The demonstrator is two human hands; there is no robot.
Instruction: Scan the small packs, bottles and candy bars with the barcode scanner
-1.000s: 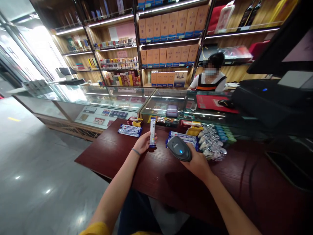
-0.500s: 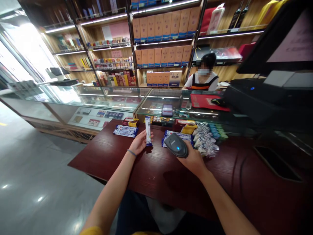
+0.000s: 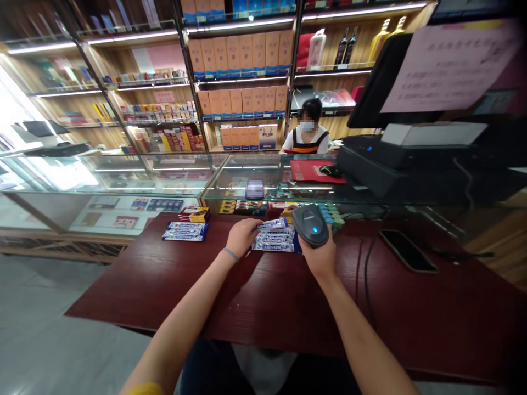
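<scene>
My left hand (image 3: 242, 238) is closed on one end of a blue-and-white stick packet (image 3: 272, 224), its fingertips partly hidden. That packet lies tilted at the top of a pile of similar packets (image 3: 274, 242). My right hand (image 3: 320, 257) grips a dark barcode scanner (image 3: 310, 225) with a blue light on its back. The scanner is held just right of the pile and hides part of the goods behind it. Farther left on the table, a second group of blue-and-white packets (image 3: 185, 231) lies in a stack.
The dark red table (image 3: 197, 291) meets a glass display counter (image 3: 164, 178). Red-and-yellow packs (image 3: 194, 214) stand behind the left group. At right are a phone (image 3: 407, 250), a black cable (image 3: 367, 280) and a monitor (image 3: 379, 82). A masked person (image 3: 307, 137) is behind the counter.
My left hand has moved right and down, bringing the upright packet to the pile beside the scanner. The view has swung right. My right hand still holds the scanner.
</scene>
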